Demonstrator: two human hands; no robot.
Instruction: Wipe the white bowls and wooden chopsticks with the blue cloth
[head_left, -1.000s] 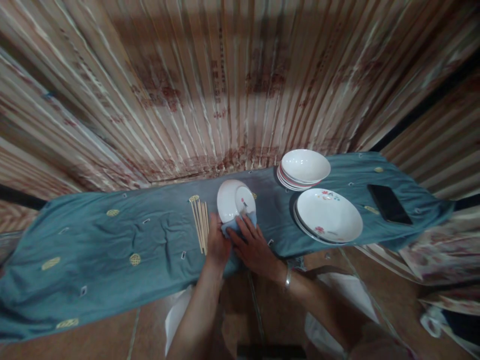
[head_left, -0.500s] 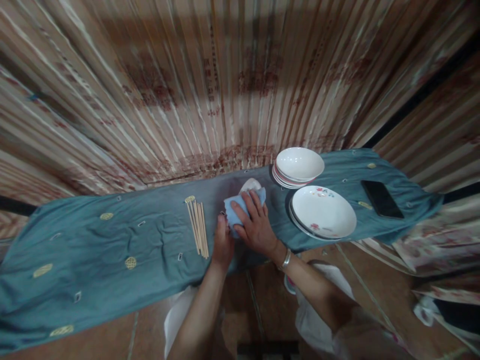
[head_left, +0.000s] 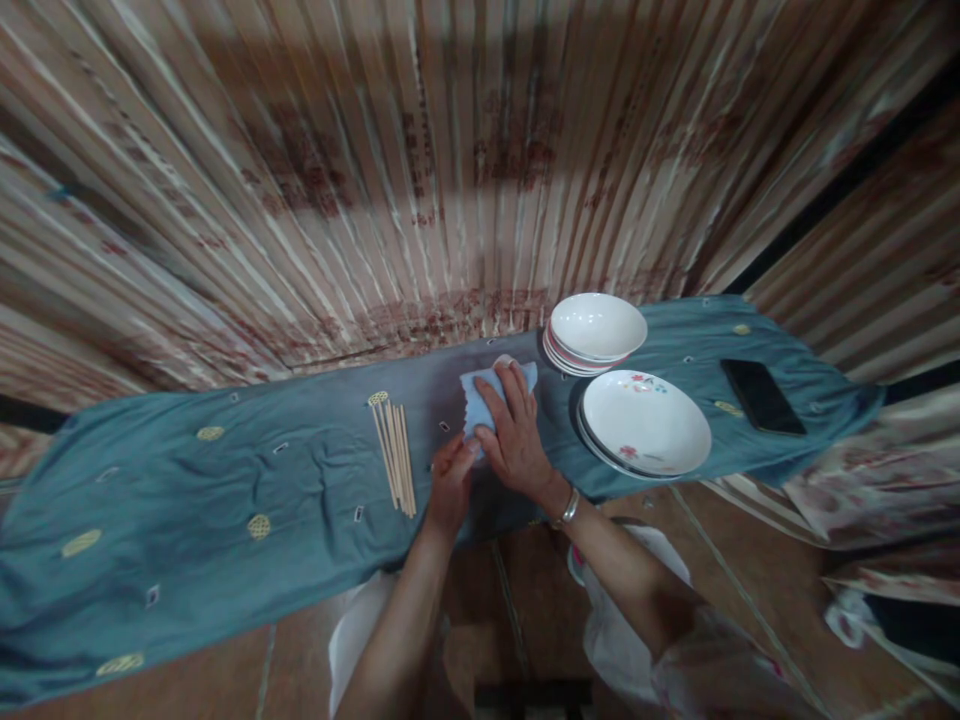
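A light blue cloth [head_left: 474, 400] lies under the fingers of my right hand [head_left: 520, 446], which is closed over it. Beyond my fingertips, a small rounded edge of a white thing [head_left: 505, 359] peeks out; the cloth and hand cover the rest, so its kind is unclear. My left hand [head_left: 450, 492] is closed at the cloth's lower left corner, thumb up, and what its fingers grip is hidden. Left of my hands, several wooden chopsticks [head_left: 396, 455] lie side by side on the teal tablecloth [head_left: 315, 470].
Right of my hands stand a stack of white bowls [head_left: 598, 325] and a stack of flower-patterned plates [head_left: 646, 422]. Farther right lies a black phone [head_left: 763, 396]. A pleated curtain [head_left: 480, 180] hangs behind the table, and tiled floor [head_left: 720, 560] shows in front.
The cloth and my right hand have shifted slightly right and away from me, covering more of the white thing. My left hand now sits lower, clear of the cloth's left side.
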